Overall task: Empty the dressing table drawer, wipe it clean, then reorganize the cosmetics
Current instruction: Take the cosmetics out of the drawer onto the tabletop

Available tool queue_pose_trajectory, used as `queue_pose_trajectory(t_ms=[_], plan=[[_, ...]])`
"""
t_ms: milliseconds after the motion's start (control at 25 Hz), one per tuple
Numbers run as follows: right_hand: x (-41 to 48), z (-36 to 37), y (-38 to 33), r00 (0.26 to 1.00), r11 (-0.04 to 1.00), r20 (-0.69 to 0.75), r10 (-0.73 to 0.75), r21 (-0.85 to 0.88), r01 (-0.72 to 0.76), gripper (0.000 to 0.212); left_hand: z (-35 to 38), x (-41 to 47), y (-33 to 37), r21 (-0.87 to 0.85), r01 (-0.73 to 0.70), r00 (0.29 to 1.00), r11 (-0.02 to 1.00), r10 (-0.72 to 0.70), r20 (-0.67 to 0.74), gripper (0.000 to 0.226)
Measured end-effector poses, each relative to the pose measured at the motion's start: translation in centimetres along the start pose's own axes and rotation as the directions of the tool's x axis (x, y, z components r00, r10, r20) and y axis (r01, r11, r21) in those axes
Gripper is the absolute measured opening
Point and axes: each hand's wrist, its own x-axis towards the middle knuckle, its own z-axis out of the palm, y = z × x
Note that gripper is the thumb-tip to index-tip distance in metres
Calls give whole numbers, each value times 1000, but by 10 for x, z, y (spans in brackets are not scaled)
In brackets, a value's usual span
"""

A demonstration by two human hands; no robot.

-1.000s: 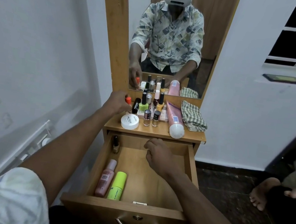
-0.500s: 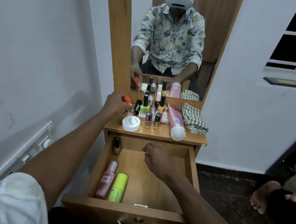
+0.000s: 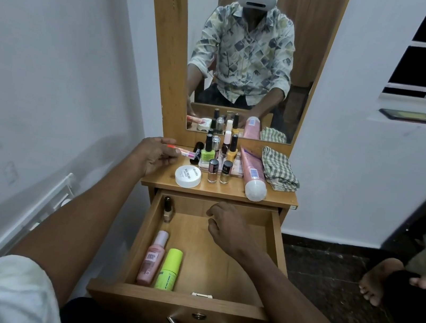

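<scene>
In the drawer point(image 3: 184, 299), a pink bottle point(image 3: 152, 258) and a green tube point(image 3: 169, 269) lay side by side in the near-left corner, long axes running near to far. The right hand point(image 3: 226, 227) hung by the far wall, loosely curled and empty, and looked best placed to reach them. A small bottle point(image 3: 168, 208) stood in the far-left corner. Beyond, over the top point(image 3: 270, 195)'s left edge, the left hand point(image 3: 152, 156) pinched a pink stick point(image 3: 184, 152) pointing right.

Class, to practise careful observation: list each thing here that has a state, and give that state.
Drawer: open.
Left hand: pinches stick.
Right hand: in drawer, holds nothing.
Pink bottle: lying in drawer.
Green bottle: lying in drawer.
Jar: lidded.
Tube: lying, capped.
Cloth: crumpled.
</scene>
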Motion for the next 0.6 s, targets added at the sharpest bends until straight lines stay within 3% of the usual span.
queue_pose_trajectory(t_ms=[160,280,360,480,600], plan=[[0,2,0,1000,1000,1,13,8,-13,28,2,4,0,64,-71,995,995,76,-70,46],[0,2,1,1000,1000,-1,26,15,-26,30,3,16,4,42,-15,993,999,20,-117,58],[-1,2,3,999,999,2,35,19,-35,31,6,23,8,229,-16,984,973,56,-170,62],[0,2,5,999,999,-9,35,31,-35,32,19,28,9,620,-42,965,783,192,-178,39],[4,6,5,1000,999,-4,30,14,-30,32,36,28,2,769,-111,950,630,294,-104,26]])
